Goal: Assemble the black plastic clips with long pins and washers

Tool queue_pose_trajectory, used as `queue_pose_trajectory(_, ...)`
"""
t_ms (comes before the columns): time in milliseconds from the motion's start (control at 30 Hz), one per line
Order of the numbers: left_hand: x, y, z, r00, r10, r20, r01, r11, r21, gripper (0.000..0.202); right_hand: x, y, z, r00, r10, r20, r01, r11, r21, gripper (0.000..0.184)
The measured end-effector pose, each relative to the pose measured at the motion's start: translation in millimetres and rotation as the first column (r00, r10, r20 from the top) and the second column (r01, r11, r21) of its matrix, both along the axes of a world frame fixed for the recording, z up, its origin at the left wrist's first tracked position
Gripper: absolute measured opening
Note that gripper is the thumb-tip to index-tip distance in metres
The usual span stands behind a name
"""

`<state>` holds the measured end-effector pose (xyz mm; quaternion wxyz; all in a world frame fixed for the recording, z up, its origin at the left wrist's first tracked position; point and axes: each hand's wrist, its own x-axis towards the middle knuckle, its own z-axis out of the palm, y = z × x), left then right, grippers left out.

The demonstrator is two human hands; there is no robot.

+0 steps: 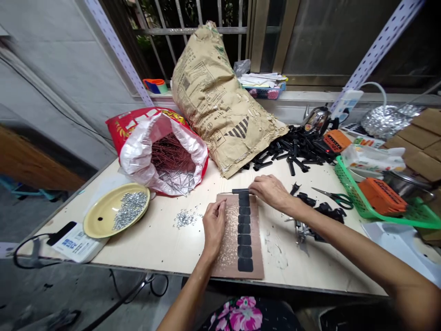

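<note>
Top of board: right hand (270, 191) grip pinching strip (240, 191) at fingertips, just above pads (244, 230) on board (255, 257). Beside the pads, left hand (214, 225) flat, fingers together, holding nothing, pressing board. Risk: pinch slackens, strip lands askew; palm lifts, board skids on bench (155, 243).
</note>
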<state>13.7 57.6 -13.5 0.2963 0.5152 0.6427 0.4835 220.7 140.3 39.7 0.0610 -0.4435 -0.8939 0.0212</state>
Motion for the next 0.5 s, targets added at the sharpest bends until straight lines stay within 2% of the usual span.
queue_pose_trajectory(100, -34, -4, 11.4, 0.991, 0.111, -0.070, -0.108, 0.993, 0.050, 0.035, -44, 24, -20.0, 0.995, 0.086, 0.040, -0.084, 0.995, -0.044, 0.020)
queue_pose_trajectory(167, -64, -9, 15.2, 0.961, 0.179, -0.210, -0.161, 0.982, 0.101, 0.034, -62, 35, -33.4, 0.988, 0.130, 0.084, -0.124, 0.989, -0.079, 0.018)
queue_pose_trajectory(300, -110, -22, 6.6, 0.820, 0.195, -0.538, -0.159, 0.981, 0.112, 0.031, -75, 47, -52.0, 0.979, 0.162, 0.127, -0.151, 0.985, -0.087, 0.020)
queue_pose_trajectory(367, -116, -24, -2.2, 0.746, 0.159, -0.647, -0.123, 0.987, 0.100, 0.030, -76, 49, -56.9, 0.984, 0.129, 0.120, -0.121, 0.990, -0.070, 0.022)
queue_pose_trajectory(500, -107, -12, -13.9, 0.628, 0.050, -0.776, -0.025, 0.999, 0.044, 0.029, -74, 48, -56.9, 0.996, 0.040, 0.076, -0.038, 0.999, -0.030, 0.023)
